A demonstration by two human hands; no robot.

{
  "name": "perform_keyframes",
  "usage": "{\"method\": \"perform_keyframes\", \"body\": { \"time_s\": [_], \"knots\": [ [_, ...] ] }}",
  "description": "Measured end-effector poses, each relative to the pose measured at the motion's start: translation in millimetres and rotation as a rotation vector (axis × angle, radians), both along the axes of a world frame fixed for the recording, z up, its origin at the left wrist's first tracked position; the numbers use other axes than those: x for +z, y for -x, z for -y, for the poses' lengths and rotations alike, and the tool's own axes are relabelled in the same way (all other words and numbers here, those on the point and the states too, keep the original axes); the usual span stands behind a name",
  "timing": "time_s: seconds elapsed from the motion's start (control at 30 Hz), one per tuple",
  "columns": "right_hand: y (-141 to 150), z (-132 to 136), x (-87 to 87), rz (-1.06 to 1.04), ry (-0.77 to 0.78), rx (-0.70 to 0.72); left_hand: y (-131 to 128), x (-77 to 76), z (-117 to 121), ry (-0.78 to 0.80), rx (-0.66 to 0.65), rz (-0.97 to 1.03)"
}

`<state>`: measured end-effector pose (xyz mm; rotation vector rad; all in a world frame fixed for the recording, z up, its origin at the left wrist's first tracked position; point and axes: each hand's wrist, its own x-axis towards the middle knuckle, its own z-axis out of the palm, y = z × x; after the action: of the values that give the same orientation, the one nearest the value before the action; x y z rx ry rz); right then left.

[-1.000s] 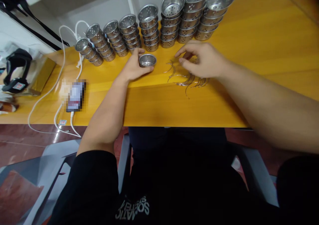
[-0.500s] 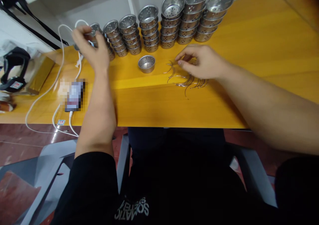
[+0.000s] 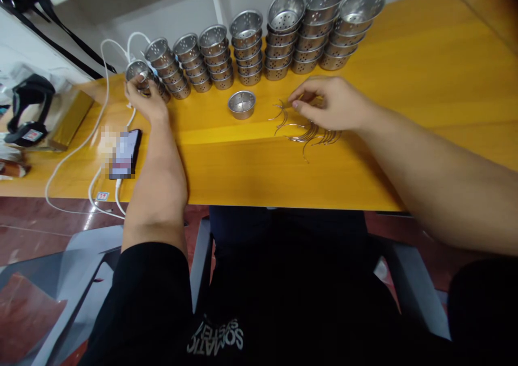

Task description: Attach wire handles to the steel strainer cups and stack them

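Observation:
My left hand (image 3: 145,99) is at the leftmost stack of perforated metal cups, with its fingers closed on the rim of the top cup (image 3: 135,69). My right hand (image 3: 329,101) hovers low over the table, thumb and forefinger tips nearly together beside several thin curved metal wires (image 3: 309,133). Whether a wire is pinched there cannot be made out. Between the hands stands a single small metal cup (image 3: 242,107), upright, with thin crossing lines visible inside it.
Several more stacks of perforated cups (image 3: 249,50) line the back of the yellow table (image 3: 251,177). On the left lie a phone (image 3: 124,155), white cables (image 3: 60,163) and a black strapped device (image 3: 30,109) by a box (image 3: 75,117).
My left hand has come down and closed on the top cup of the leftmost stack. My right hand stays in place. The view has shifted slightly.

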<state>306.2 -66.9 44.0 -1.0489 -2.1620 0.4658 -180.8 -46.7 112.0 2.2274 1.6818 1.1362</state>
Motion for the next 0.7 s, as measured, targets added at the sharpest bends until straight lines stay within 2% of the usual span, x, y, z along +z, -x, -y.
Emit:
{"method": "perform_keyframes", "body": {
  "time_s": [0.1,0.17,0.23,0.3,0.33,0.4,0.53,0.6,0.7],
  "knots": [
    [-1,-1,-1.1,0.01,-0.001,-0.005,-27,-10.1,-4,0.055,0.038,-0.014],
    [-1,-1,-1.8,0.017,0.0,-0.006,-25,-16.1,-20,0.065,0.141,0.045],
    [-2,-2,-2.5,0.015,0.005,-0.002,-9,-20.4,-44,0.01,0.389,0.156],
    [-2,-3,-3.4,0.013,0.011,0.003,10,-25.1,-69,-0.075,0.712,0.264],
    [-2,-3,-3.8,0.013,0.012,0.004,19,-28.6,-80,-0.089,0.778,0.276],
    [-3,-4,-4.7,0.014,0.017,0.008,34,-38.0,-97,-0.134,0.789,0.285],
    [-3,-5,-5.9,-0.003,0.033,0.019,51,-58.4,-111,-0.336,0.634,0.295],
    [-3,-5,-6.3,-0.007,0.032,0.021,56,-63.1,-114,-0.378,0.611,0.32],
    [-3,-5,-6.6,0.002,0.007,0.015,61,-62.4,-121,-0.397,0.662,0.354]
  ]
}}
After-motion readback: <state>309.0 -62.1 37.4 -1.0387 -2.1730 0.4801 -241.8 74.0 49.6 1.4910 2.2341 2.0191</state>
